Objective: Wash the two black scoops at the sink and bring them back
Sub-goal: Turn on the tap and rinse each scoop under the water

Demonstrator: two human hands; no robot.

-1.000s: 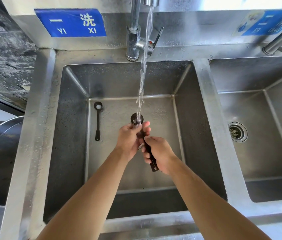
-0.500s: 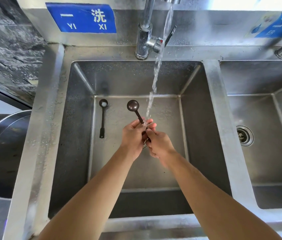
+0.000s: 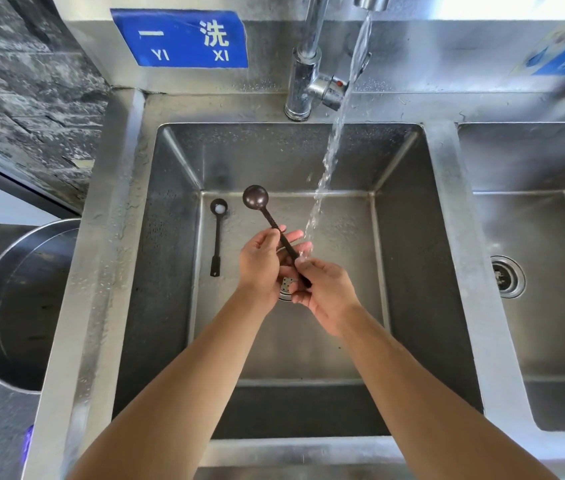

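Setting: stainless steel double sink (image 3: pixel 442 237) against a steel backsplash, with a dark stone wall to the left.
Sign: a blue sign (image 3: pixel 182 38) on the backsplash reads "YI XI" under two characters.
Faucet: the faucet (image 3: pixel 303 77) stands behind the left basin, and a stream of water (image 3: pixel 336 133) slants down from its spout onto the fingers.
Held scoop: a black scoop (image 3: pixel 267 220) is tilted over the left basin, bowl up and to the left, handle running down to the right between the hands.
Left hand: the left hand (image 3: pixel 262 263) has its fingers curled round the middle of the handle.
Right hand: the right hand (image 3: pixel 326 289) pinches the lower end of the handle.
Second scoop: another black scoop (image 3: pixel 217 237) lies flat on the basin floor, left of the hands, something white in its bowl.
Drains: one drain (image 3: pixel 284 289) peeks out beneath the hands; the right basin's drain (image 3: pixel 506 277) is in plain view.
Left edge: a round metal basin (image 3: pixel 4 306) sits beside the sink.
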